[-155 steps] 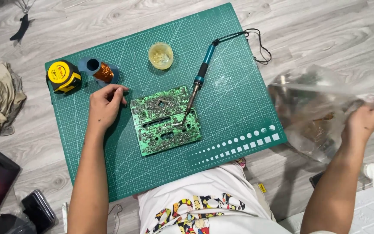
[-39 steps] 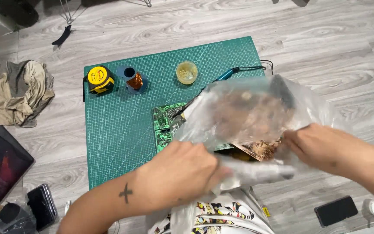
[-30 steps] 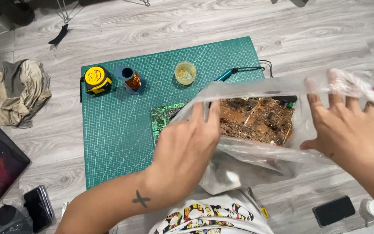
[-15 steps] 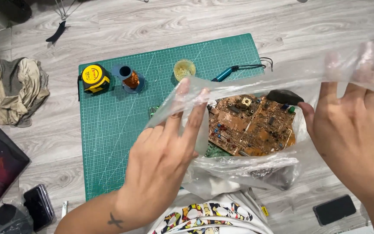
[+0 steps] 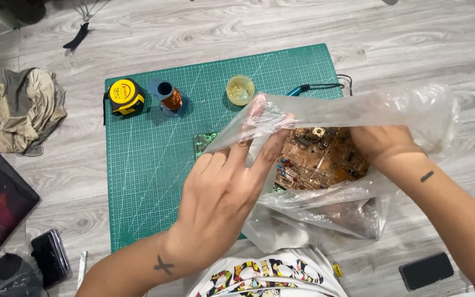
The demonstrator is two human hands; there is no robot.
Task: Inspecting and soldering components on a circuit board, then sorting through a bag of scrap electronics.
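- Your left hand (image 5: 224,190) pinches the near lip of a clear plastic bag (image 5: 353,113) between its raised fingertips, holding the bag's mouth open above the green cutting mat (image 5: 149,165).
- Your right hand (image 5: 377,144) reaches inside the bag; the plastic hides its fingers, so whether it grips anything cannot be told, though it appears to rest against the brown circuit board (image 5: 317,159) lying in the bag.
- The brown circuit board sits within the bag's open mouth, between your two hands and over the right half of the mat.
- A corner of a green circuit board (image 5: 205,141) shows on the mat just beside your left fingers, mostly covered by the bag.
- Along the mat's far edge stand a yellow tape measure (image 5: 125,96), a copper wire spool (image 5: 170,98) and a small round tin (image 5: 240,89); a blue-handled soldering iron (image 5: 303,88) lies beyond the bag.
- On the wooden floor, a crumpled cloth (image 5: 26,110) lies to the left, a dark phone (image 5: 425,270) to the lower right.
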